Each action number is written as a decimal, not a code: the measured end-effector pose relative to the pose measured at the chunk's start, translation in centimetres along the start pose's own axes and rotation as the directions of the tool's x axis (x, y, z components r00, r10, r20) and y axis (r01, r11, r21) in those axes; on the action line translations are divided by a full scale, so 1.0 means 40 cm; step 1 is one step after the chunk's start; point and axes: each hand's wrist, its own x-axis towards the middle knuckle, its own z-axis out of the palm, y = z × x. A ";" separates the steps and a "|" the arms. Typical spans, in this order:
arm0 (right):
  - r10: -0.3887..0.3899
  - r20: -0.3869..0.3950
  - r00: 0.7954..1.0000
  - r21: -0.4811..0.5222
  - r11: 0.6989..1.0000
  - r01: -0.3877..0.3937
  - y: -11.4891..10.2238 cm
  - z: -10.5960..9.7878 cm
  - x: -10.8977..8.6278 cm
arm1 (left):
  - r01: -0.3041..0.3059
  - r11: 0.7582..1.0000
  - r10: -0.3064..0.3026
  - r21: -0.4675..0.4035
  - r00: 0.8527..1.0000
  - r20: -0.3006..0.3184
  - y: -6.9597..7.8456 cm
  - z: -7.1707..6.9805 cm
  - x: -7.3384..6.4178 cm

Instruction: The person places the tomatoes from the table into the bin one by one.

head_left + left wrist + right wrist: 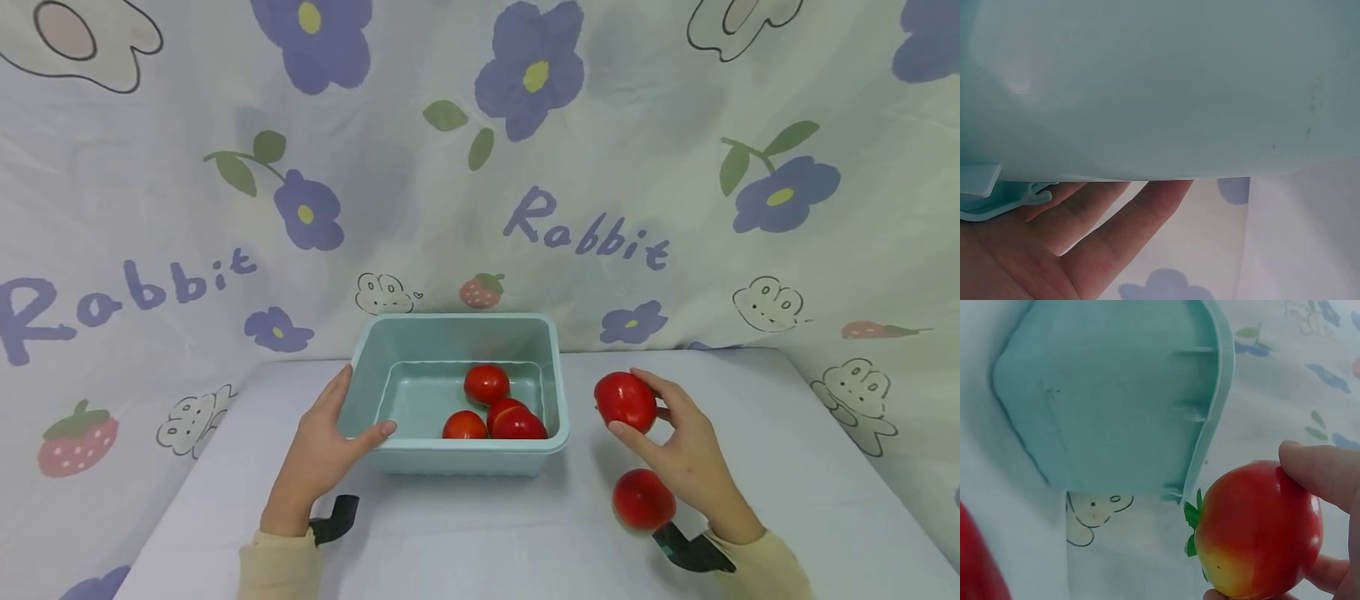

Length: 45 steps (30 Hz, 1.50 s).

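My right hand pinches a red tomato between thumb and fingers, raised to the right of a light blue-green plastic bin. Green leaves and a yellow patch show on this tomato in the right wrist view. My left hand holds the bin's front left corner, thumb over the front rim and fingers along the left side. Several red tomatoes lie in the bin's right half, partly hidden by its front wall. Another round red fruit sits on the table below my right hand.
A white cloth covers the table. Behind the bin hangs a patterned curtain with flowers, rabbits and lettering. Black wrist straps sit near both sleeves.
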 end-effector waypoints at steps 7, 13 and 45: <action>-0.034 -0.015 0.999 0.026 0.999 0.034 -0.026 0.009 0.015 | 0.005 1.000 -0.005 -0.010 1.000 -0.005 -0.004 0.003 -0.001; -0.065 -0.027 0.998 0.065 0.996 0.066 -0.050 0.022 0.027 | -0.004 1.000 0.004 -0.014 1.000 -0.012 -0.006 0.004 -0.001; -0.176 -0.069 0.982 0.219 0.958 0.187 -0.127 0.131 0.096 | -0.027 1.000 0.027 -0.015 0.999 -0.022 -0.003 0.001 0.001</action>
